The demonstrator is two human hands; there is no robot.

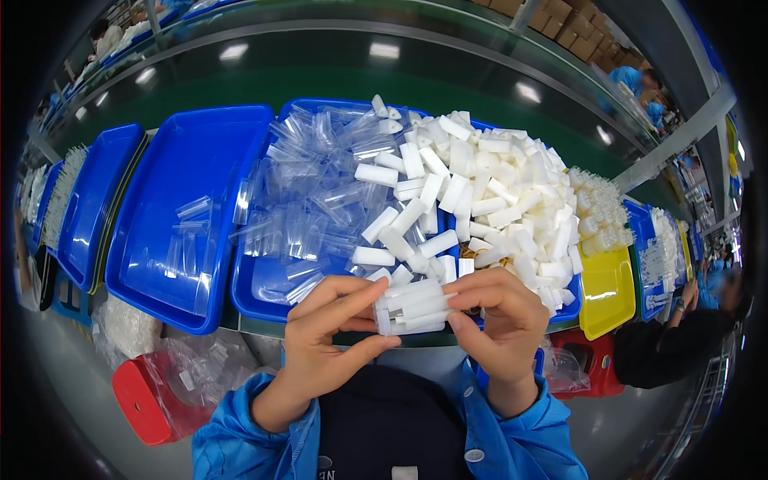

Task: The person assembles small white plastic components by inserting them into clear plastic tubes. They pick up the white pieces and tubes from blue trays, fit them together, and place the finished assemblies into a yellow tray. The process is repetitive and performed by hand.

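Apparently mid-fitting, left hand (326, 326) and right hand (506, 314) pinch a clear-and-white plastic cluster (414, 306), seven o'clock from white rectangular blocks (504, 217), likely needing careful alignment.

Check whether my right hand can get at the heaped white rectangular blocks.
Probably yes: nothing covers the top of the white rectangular blocks just beyond the right hand, though it is gripping the clear plastic piece.
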